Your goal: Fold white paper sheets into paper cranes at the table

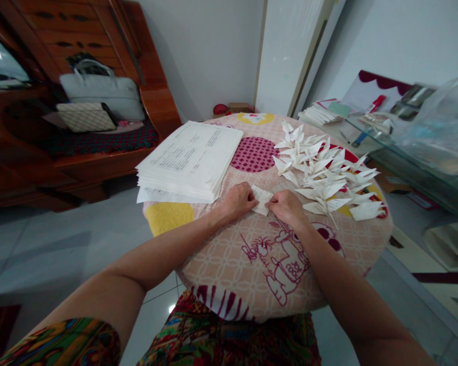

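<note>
A small folded piece of white paper lies low over the cloth-covered round table, between my two hands. My left hand pinches its left side, with fingers curled together. On the opposite side, my right hand grips the paper's right edge between thumb and fingers. Just beyond the right hand, many folded paper cranes spread in a loose heap. To the left rests a thick stack of printed paper sheets. Faint writing shows on the small paper, but I cannot read it.
The round table wears a patterned pink cloth. A glass shelf at right holds a plastic bag, metal containers and papers. At left, a wooden bench carries a pale handbag and a quilted pouch.
</note>
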